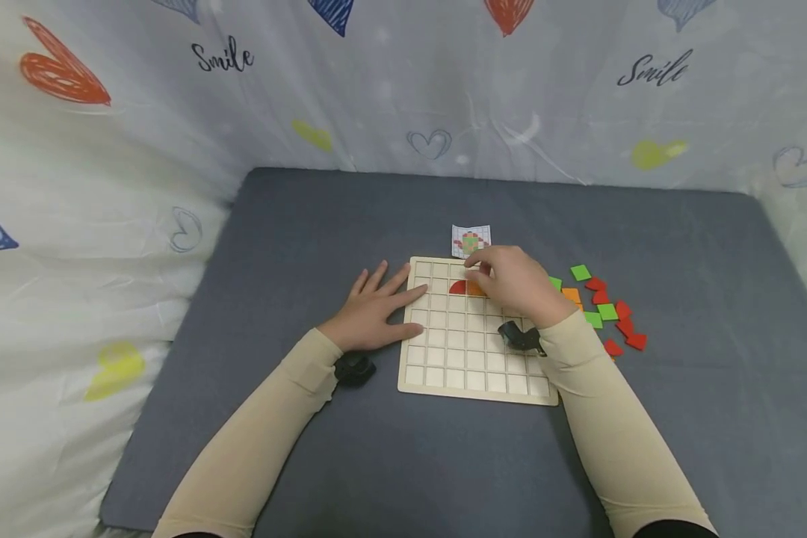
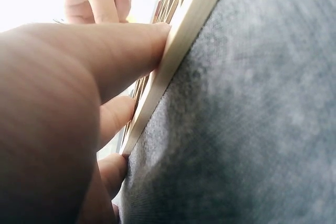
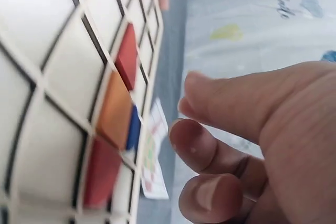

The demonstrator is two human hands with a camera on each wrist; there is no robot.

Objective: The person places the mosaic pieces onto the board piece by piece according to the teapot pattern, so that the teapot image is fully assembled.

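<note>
Head view: left hand (image 1: 373, 310), fingers spread, rests on board (image 1: 456, 341), centre frame; right hand (image 1: 516, 282) above it, fingers loosely bent, apparently empty. Four pieces (image 3: 114, 111) set; loose pieces (image 1: 607, 311), right, unplaced. Seemingly early.

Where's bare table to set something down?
Bare grey table: below the grid board in the head view, left of the left hand, and right of the loose tiles. Crowded: the board's far edge, by card and right hand.
</note>
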